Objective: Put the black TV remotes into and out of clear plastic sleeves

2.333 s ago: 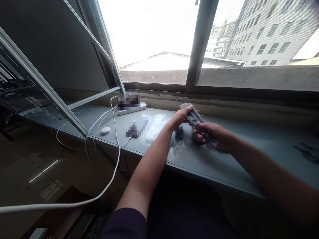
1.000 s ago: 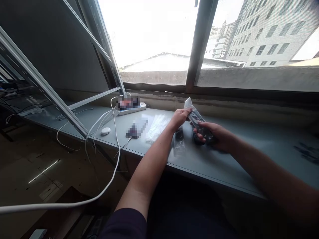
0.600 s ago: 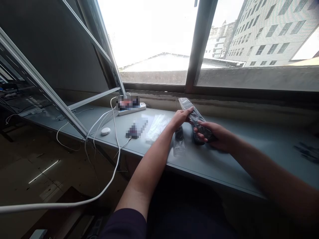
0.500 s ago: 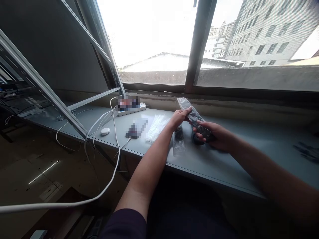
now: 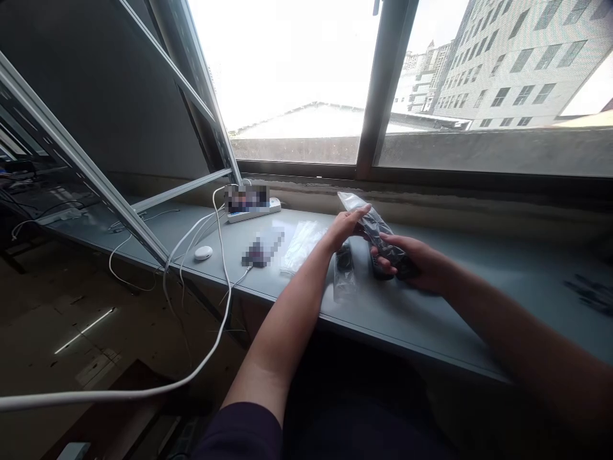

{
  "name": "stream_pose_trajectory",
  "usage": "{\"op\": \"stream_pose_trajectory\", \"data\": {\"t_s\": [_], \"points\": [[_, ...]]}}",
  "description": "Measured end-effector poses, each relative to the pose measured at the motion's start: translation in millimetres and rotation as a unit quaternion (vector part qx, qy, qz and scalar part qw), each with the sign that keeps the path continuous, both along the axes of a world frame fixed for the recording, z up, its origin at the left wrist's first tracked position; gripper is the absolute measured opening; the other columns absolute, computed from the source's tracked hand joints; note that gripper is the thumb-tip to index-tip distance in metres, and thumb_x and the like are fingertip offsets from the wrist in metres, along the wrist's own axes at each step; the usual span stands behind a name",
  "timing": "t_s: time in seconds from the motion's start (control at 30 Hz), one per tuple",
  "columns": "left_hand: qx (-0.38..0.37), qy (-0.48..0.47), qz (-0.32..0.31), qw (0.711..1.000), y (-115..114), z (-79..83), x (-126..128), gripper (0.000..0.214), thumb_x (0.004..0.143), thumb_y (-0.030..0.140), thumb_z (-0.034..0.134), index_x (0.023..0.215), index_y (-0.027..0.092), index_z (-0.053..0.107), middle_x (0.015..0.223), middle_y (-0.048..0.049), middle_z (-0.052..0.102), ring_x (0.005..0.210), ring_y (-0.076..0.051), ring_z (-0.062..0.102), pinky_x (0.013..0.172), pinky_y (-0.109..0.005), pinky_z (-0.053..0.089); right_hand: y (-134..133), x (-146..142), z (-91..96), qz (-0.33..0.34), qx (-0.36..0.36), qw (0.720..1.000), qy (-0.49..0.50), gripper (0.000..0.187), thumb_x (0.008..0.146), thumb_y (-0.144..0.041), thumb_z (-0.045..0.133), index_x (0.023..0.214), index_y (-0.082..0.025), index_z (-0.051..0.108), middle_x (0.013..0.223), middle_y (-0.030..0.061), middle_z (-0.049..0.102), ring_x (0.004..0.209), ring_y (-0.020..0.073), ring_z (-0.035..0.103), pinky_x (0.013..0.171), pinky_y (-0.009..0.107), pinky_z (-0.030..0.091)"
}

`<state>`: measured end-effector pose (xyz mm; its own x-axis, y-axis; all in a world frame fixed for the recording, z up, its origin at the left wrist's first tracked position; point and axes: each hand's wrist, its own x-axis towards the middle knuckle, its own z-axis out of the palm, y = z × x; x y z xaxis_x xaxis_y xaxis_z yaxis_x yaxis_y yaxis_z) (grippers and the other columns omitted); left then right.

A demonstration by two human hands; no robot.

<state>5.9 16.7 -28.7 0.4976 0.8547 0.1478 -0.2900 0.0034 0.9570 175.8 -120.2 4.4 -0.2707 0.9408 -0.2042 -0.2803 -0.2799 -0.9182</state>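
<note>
Both hands hold a long dark object in a clear plastic bag (image 5: 372,227) just above the grey ledge (image 5: 460,319). My left hand (image 5: 345,229) pinches the bag near its upper end. My right hand (image 5: 414,260) is wrapped round the lower end of the bagged dark object. A second bagged dark object (image 5: 343,271) lies on the ledge below my left hand. Another dark piece (image 5: 378,268) lies under my right fingers.
An empty clear bag (image 5: 301,243) lies left of my hands. Further left sit a blurred small item (image 5: 262,248), a white power strip (image 5: 251,206), a white round object (image 5: 203,252) and white cables (image 5: 218,281). An aluminium frame (image 5: 86,163) slants at the left. Dark items (image 5: 591,291) lie far right.
The bag's loose top end has shifted in my left fingers, now lying further left and lower. Both hands stay in nearly the same place.
</note>
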Motion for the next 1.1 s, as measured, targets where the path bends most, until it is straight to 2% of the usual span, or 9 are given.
{"op": "stream_pose_trajectory", "data": {"t_s": [0.2,0.37,0.53,0.7,0.77,0.83,0.97,1.03,1.1], "points": [[0.011,0.020,-0.035,0.999,-4.9,2.7,-0.9,0.040,0.095,0.048,0.085,0.092,0.009,0.083,0.087,-0.0119,0.080,0.068,-0.015,0.068,0.073,-0.029,0.056,-2.5,-0.7,2.6,0.010,-0.006,1.000,-0.022,0.018,0.103,-0.035,0.079,0.106,-0.020,0.069,0.075,0.0049,0.069,0.058,0.0171,0.060,0.049,0.026,0.059],[0.037,0.023,-0.033,0.999,-0.1,0.7,-0.8,0.042,0.098,0.052,0.081,0.097,0.010,0.086,0.083,-0.0097,0.080,0.066,-0.014,0.066,0.069,-0.028,0.055,-3.2,-1.0,4.3,0.010,-0.007,0.999,-0.033,0.019,0.105,-0.037,0.078,0.105,-0.021,0.067,0.074,0.0052,0.068,0.057,0.0180,0.061,0.049,0.026,0.059],[0.039,0.020,-0.032,0.998,2.9,-1.0,-4.7,0.057,0.093,0.066,0.085,0.108,0.012,0.087,0.098,-0.0135,0.085,0.078,-0.018,0.075,0.077,-0.029,0.059,-3.2,-0.2,5.3,0.004,-0.010,0.999,-0.031,0.015,0.107,-0.035,0.075,0.108,-0.021,0.068,0.076,0.0051,0.069,0.056,0.0173,0.061,0.050,0.026,0.060],[0.015,0.010,-0.079,0.997,3.8,-1.2,-6.5,0.051,0.090,0.055,0.093,0.117,0.014,0.086,0.114,-0.0172,0.086,0.096,-0.023,0.081,0.091,-0.034,0.062,-1.6,1.4,2.3,0.002,-0.011,0.999,-0.037,0.017,0.108,-0.036,0.074,0.109,-0.020,0.071,0.074,0.0043,0.069,0.054,0.0161,0.061,0.050,0.025,0.059],[-0.005,-0.027,-0.039,0.999,8.3,-1.8,-6.1,0.041,0.096,0.048,0.087,0.119,0.014,0.084,0.120,-0.0175,0.086,0.099,-0.023,0.082,0.092,-0.035,0.063,0.4,3.6,0.0,0.001,-0.019,0.999,-0.043,0.019,0.107,-0.038,0.075,0.110,-0.019,0.072,0.075,0.0055,0.071,0.052,0.0158,0.060,0.048,0.026,0.059],[-0.028,-0.072,0.036,0.996,14.7,-1.1,-7.9,0.030,0.103,0.038,0.079,0.122,0.015,0.083,0.125,-0.0154,0.086,0.101,-0.021,0.081,0.091,-0.032,0.064,2.9,6.3,-2.0,-0.004,-0.026,0.999,-0.043,0.020,0.108,-0.038,0.075,0.112,-0.019,0.074,0.081,0.0082,0.076,0.050,0.0157,0.060,0.045,0.027,0.060],[-0.102,-0.190,0.199,0.956,23.9,6.3,-20.2,0.027,0.112,0.024,0.062,0.134,0.018,0.077,0.136,-0.0106,0.084,0.108,-0.016,0.080,0.086,-0.023,0.064,8.1,10.3,-2.5,-0.042,-0.009,0.999,-0.027,0.016,0.109,-0.034,0.072,0.117,-0.020,0.076,0.099,0.0116,0.083,0.051,0.0139,0.061,0.042,0.025,0.059],[-0.139,-0.252,0.232,0.929,24.5,11.4,-27.4,0.031,0.113,0.019,0.057,0.140,0.018,0.074,0.141,-0.0107,0.082,0.111,-0.014,0.080,0.090,-0.023,0.065,10.2,10.7,-1.1,-0.068,-0.005,0.997,-0.022,0.016,0.112,-0.033,0.068,0.117,-0.020,0.076,0.103,0.0124,0.084,0.052,0.0130,0.062,0.040,0.023,0.057],[-0.151,-0.288,0.229,0.918,23.1,15.7,-31.8,0.034,0.113,0.016,0.055,0.143,0.019,0.071,0.145,-0.0104,0.080,0.115,-0.014,0.080,0.095,-0.025,0.066,11.9,10.7,0.3,-0.097,-0.002,0.995,-0.010,0.016,0.114,-0.031,0.064,0.117,-0.020,0.076,0.111,0.0142,0.085,0.058,0.0139,0.068,0.041,0.022,0.058]]}}
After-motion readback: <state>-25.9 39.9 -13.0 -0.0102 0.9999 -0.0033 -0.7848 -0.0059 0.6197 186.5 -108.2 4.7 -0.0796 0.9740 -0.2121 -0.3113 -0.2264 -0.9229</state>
